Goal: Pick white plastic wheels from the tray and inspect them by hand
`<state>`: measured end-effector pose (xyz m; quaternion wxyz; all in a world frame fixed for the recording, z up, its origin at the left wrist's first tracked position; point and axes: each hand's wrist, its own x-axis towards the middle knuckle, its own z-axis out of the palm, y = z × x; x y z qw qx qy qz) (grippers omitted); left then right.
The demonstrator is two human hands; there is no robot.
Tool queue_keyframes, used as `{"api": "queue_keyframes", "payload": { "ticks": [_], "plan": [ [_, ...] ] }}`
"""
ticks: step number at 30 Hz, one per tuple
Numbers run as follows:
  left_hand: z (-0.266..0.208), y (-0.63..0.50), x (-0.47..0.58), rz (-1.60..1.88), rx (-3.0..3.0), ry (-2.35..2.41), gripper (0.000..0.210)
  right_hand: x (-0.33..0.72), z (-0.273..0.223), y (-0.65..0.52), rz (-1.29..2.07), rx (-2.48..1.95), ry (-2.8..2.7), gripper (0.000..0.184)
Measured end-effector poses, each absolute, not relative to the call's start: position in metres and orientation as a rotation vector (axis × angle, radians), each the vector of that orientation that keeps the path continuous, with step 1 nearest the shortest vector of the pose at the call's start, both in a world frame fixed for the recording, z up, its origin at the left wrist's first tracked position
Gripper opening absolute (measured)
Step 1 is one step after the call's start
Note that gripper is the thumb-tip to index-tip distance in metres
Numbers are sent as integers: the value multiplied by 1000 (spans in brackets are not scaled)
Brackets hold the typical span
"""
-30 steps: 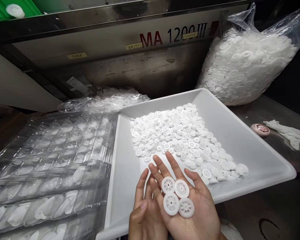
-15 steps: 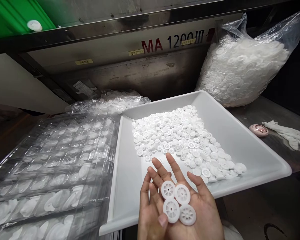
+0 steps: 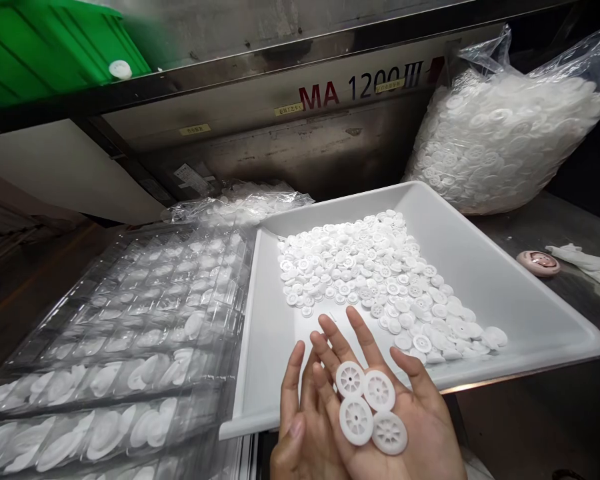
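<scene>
Several round white plastic wheels (image 3: 356,420) with spokes and small centre holes lie flat on the palm of my right hand (image 3: 415,427). Its fingers are stretched out and its palm faces up, just in front of a pale grey tray (image 3: 275,373). My left hand (image 3: 305,433) is close against the right one on its left side, palm up and partly covered by it. The left fingers are spread, with no wheel in them. Many more white wheels (image 3: 350,260) lie heaped in the tray.
Clear plastic compartment trays (image 3: 145,320) filled with white pieces are stacked at left. Behind stand a bulging clear bag (image 3: 505,140) of wheels and a smaller bag (image 3: 245,203). A green bin (image 3: 55,53), a pink round object (image 3: 539,263) and a white glove (image 3: 590,267) are also around.
My left thumb has moved left, off the lower-left wheel, and the left hand has opened. The wheels stay on my right palm. The whole view has shifted slightly left.
</scene>
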<state>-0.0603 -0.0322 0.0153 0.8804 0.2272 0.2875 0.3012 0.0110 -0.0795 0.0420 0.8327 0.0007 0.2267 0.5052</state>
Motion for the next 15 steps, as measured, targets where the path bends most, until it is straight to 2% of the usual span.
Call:
{"api": "queue_keyframes", "payload": {
  "ticks": [9, 15],
  "plan": [
    [21, -42, -56, 624, 496, 662, 42, 11, 44, -82, 1050, 15, 529, 53],
    [7, -43, -53, 702, 736, 734, 63, 12, 42, -82, 1076, 21, 511, 53]
  ]
}}
